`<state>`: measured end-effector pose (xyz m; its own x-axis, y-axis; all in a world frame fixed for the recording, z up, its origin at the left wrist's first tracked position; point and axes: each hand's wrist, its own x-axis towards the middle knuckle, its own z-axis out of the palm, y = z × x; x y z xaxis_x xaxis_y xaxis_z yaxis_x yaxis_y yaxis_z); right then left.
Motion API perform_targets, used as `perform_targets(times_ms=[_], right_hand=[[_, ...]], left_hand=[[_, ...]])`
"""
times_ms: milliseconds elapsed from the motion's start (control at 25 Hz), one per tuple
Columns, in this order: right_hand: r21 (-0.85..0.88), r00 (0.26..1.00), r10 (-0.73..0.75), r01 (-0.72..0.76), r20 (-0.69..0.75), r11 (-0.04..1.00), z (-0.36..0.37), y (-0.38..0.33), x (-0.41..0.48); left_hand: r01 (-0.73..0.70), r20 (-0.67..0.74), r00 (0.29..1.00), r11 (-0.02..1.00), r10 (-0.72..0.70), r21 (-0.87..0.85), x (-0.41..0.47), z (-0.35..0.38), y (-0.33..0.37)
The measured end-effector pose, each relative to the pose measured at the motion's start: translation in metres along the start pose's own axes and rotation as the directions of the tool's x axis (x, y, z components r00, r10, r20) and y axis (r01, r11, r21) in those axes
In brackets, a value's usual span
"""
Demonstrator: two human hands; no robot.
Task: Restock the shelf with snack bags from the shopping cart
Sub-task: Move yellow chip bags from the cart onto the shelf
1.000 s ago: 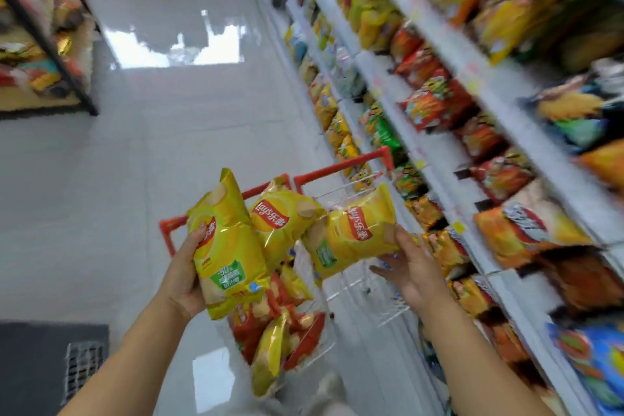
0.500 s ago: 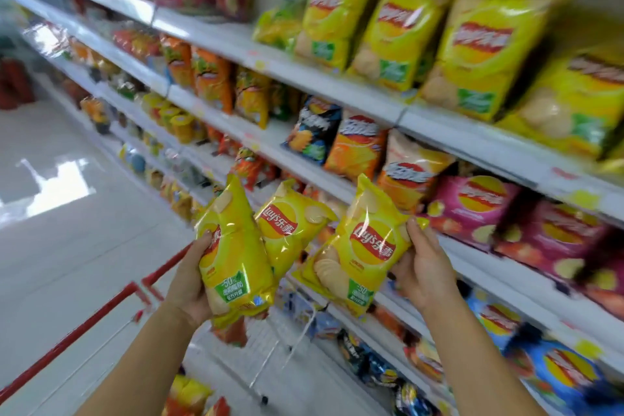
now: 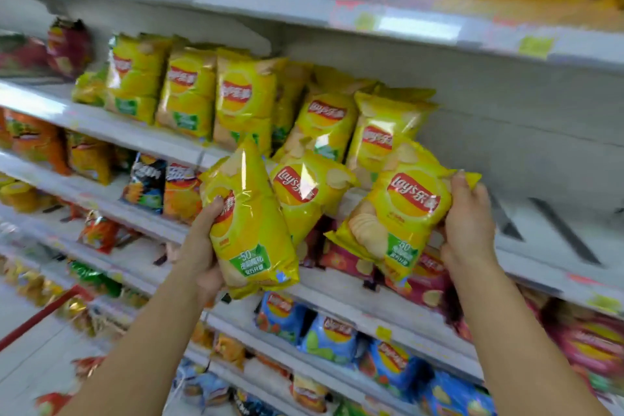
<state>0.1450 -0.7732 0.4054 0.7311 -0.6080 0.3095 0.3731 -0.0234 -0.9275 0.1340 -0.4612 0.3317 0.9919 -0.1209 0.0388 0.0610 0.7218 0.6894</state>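
My left hand [image 3: 202,246] grips two yellow chip bags: one in front [image 3: 248,226] and a second [image 3: 307,192] tucked behind it to the right. My right hand [image 3: 467,226] holds a third yellow chip bag [image 3: 395,213] by its right edge, tilted, in front of the white shelf [image 3: 101,123]. A row of matching yellow bags [image 3: 243,101] stands on that shelf just above and behind my hands. To the right of the row the shelf board [image 3: 557,219] is bare. The red cart handle [image 3: 37,319] shows at lower left.
Shelves above and below carry other snacks: orange bags [image 3: 37,142] at left, pink bags [image 3: 429,284] under my right hand, blue bags [image 3: 331,338] lower down. The aisle floor [image 3: 30,368] lies at the bottom left.
My view has swung from the cart and aisle up to the shelf face. Both hands have risen with their bags toward the shelf of yellow bags, the right one nearing the bare stretch.
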Motion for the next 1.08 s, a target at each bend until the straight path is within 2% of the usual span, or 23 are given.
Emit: perform_targets(times_ms=[120,240,600,720,800,960,1000,1040,1080], right_hand=[[0.006,0.993,-0.048,0.049,-0.107,0.999,-0.030,-0.025,0.057],[-0.042,0.988,-0.067,0.061,-0.138,0.997,-0.050,-0.035,0.109],[-0.198,0.969,-0.169,0.132,-0.180,0.971,-0.036,-0.015,0.215],[-0.281,0.980,-0.171,0.137,-0.100,0.950,-0.021,-0.009,0.235],[-0.254,0.990,-0.137,0.126,-0.029,0.959,-0.013,0.001,0.249],[-0.190,0.978,0.139,-0.109,0.156,0.976,-0.010,0.026,0.274],[-0.217,0.956,0.206,-0.160,0.208,0.963,-0.014,0.034,0.280],[-0.309,0.940,0.224,-0.140,0.258,0.941,-0.016,0.040,0.284],[-0.424,0.928,0.206,-0.059,0.310,0.904,-0.018,0.043,0.287]], left_hand=[[-0.069,0.095,0.993,0.998,0.069,-0.004,0.021,0.044,-0.002],[-0.134,0.173,0.976,0.991,0.130,0.011,0.043,0.073,-0.001],[-0.157,0.224,0.962,0.987,0.158,-0.023,0.095,0.119,-0.007],[-0.184,0.230,0.956,0.983,0.184,-0.020,0.097,0.134,-0.010],[-0.211,0.236,0.950,0.977,0.207,-0.008,0.095,0.145,-0.015],[-0.268,0.240,0.936,0.963,0.256,0.017,0.088,0.169,-0.028],[-0.278,0.239,0.935,0.960,0.264,0.026,0.086,0.174,-0.032],[-0.290,0.230,0.933,0.957,0.275,0.030,0.086,0.178,-0.037],[-0.301,0.223,0.931,0.953,0.288,0.030,0.085,0.181,-0.041]])
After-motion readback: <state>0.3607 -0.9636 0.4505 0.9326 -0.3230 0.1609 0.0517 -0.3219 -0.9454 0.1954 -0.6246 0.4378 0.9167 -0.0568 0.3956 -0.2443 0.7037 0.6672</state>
